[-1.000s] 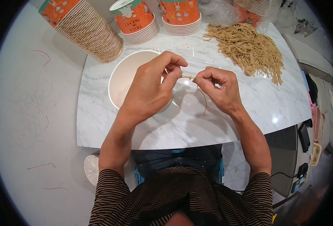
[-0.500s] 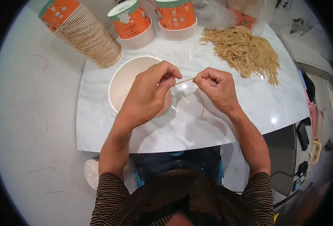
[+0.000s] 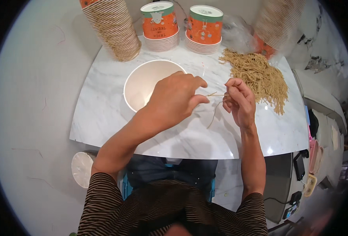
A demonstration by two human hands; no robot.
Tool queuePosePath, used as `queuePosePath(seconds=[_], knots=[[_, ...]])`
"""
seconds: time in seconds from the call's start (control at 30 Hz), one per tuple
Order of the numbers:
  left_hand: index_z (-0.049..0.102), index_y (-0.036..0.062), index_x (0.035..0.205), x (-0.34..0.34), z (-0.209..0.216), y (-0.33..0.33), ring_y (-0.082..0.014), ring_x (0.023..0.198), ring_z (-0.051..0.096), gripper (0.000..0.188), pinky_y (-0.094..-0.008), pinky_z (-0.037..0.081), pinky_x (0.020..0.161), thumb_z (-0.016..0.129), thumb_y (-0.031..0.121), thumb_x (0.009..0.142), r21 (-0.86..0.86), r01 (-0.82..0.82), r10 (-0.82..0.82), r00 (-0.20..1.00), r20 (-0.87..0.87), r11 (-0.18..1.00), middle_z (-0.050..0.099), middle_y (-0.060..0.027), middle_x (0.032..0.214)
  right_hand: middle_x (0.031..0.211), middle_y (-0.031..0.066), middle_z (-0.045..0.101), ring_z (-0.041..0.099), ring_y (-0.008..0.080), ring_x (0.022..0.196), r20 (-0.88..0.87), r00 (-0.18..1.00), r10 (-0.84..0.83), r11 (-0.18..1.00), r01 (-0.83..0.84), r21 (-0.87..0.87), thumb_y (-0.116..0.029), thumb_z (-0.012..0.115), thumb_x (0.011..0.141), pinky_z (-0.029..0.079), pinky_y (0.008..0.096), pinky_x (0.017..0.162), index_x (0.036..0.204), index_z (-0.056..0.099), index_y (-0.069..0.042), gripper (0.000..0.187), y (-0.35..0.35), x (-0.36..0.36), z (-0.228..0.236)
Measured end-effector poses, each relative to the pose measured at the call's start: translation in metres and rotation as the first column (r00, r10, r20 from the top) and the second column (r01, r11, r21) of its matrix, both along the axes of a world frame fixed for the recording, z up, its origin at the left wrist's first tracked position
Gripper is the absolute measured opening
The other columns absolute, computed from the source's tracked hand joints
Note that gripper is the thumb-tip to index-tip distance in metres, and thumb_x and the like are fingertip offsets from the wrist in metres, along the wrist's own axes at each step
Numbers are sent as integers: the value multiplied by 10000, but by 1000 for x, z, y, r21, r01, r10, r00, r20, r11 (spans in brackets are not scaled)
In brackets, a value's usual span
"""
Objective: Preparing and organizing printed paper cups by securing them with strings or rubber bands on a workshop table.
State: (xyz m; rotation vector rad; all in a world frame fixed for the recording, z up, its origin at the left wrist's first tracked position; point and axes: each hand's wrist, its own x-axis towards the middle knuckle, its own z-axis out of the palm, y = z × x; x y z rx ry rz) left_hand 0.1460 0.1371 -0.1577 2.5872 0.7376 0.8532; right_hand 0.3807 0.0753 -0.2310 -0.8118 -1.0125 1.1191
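A thin tan paper cord [image 3: 214, 115] hangs below my right hand [image 3: 241, 101]; its short end sticks out to the left. My right hand is closed, pinching the cord between thumb and fingers. My left hand [image 3: 177, 93] reaches in from the left with thumb and forefinger apart around the cord's free tip, not closed on it; its other fingers are hidden under the hand. Behind my left hand stands a large white paper bucket [image 3: 142, 80], its open mouth facing up and part of its rim covered by the hand.
A pile of tan cords [image 3: 260, 76] lies at the right of the marble-patterned table [image 3: 99, 114]. Along the back stand a tall bucket stack [image 3: 115, 29], two shorter orange stacks, clear plastic [image 3: 237, 33] and another stack at right. A round white bin [image 3: 81, 169] sits beyond the table's near-left edge.
My left thumb and forefinger have spread apart near the cord's end. My right hand has turned more upright, still pinching the cord. The whole view has shifted.
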Motion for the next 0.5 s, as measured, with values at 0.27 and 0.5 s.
queuePosePath(seconds=[0.27,0.5], knots=[[802,125,903,17,-9,-4,-283,769,682,77,-421,524,671,802,200,885,32,10,-9,999,-37,999,707,-71,748,711,-50,462,398,50,558,20,999,-32,997,30,73,-54,647,1002,383,248,506,1162,633,38,185,-7,5,-1],[759,103,849,3,-6,-14,-281,850,653,71,-407,521,718,825,103,821,134,9,-15,999,38,991,647,-55,881,756,12,680,519,55,645,610,749,-257,962,136,238,6,765,928,381,232,571,967,791,11,46,-17,-5,14]])
